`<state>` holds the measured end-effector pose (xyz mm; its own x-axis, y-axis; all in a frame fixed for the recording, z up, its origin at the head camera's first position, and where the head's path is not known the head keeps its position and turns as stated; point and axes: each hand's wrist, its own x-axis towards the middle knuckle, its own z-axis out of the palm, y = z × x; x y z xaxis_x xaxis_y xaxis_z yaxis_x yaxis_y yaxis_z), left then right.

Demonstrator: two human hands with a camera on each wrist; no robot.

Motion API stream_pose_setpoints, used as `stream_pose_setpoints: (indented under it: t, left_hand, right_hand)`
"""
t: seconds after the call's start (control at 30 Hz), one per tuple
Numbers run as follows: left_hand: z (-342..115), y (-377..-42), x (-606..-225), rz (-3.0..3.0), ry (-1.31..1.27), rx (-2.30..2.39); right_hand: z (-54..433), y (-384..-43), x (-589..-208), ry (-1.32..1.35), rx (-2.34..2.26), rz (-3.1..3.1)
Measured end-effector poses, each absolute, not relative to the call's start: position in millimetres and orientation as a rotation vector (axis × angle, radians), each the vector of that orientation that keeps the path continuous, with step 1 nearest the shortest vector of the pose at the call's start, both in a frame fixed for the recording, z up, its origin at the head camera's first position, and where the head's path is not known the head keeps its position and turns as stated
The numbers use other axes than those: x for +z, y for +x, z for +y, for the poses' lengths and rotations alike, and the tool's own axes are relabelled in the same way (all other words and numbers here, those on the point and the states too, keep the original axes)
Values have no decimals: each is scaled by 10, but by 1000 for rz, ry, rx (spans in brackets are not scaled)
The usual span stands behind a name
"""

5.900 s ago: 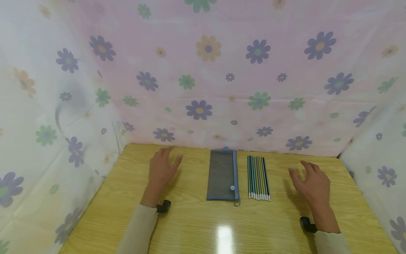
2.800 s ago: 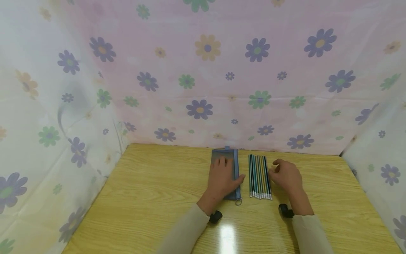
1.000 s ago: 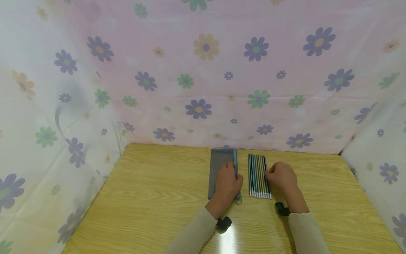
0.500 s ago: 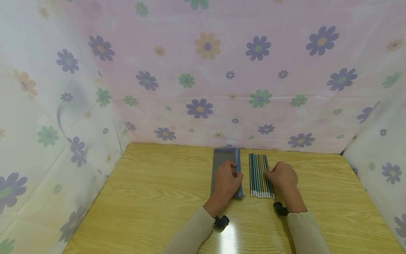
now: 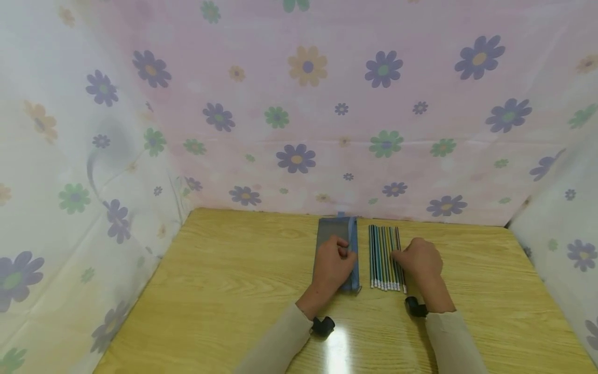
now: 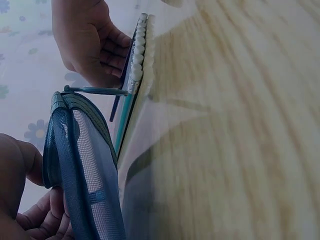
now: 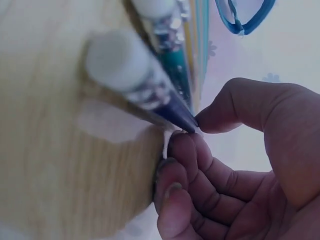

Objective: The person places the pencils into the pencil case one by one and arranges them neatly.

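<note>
A grey-blue mesh zip pouch (image 5: 333, 227) lies near the back of the table. My left hand (image 5: 333, 264) pinches its blue right-hand edge between thumb and fingers. In the left wrist view the zipper edge of the pouch (image 6: 82, 165) stands raised off the table, its two sides parted. To the right of the pouch lies a row of striped pencils (image 5: 383, 257), white erasers toward me. My right hand (image 5: 422, 261) pinches the rightmost, dark pencil (image 5: 404, 285) between thumb and fingers. That pencil (image 7: 150, 92) sits slightly apart from the row in the right wrist view.
The wood-grain table (image 5: 224, 291) ends at a flowered cloth backdrop (image 5: 299, 114), with cloth walls on both sides. A metal ring (image 5: 358, 290) hangs at the pouch's near right corner. Black wrist cameras (image 5: 323, 326) sit on both wrists.
Both hands came inward from the table's sides. The left hand took hold of the pouch edge and lifted it. The right hand took the rightmost pencil and drew it slightly right from the row.
</note>
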<state>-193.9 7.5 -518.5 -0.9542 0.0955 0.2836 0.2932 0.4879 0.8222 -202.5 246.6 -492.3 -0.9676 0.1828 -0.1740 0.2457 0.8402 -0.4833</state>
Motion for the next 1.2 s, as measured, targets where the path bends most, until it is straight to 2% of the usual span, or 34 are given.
stream_pose_setpoints:
  t: [1.2]
  left_hand:
    - [19, -1970, -5178, -2441, -346, -1563]
  right_hand:
    - [2085, -2076, -4738, 113, -1052, 2893]
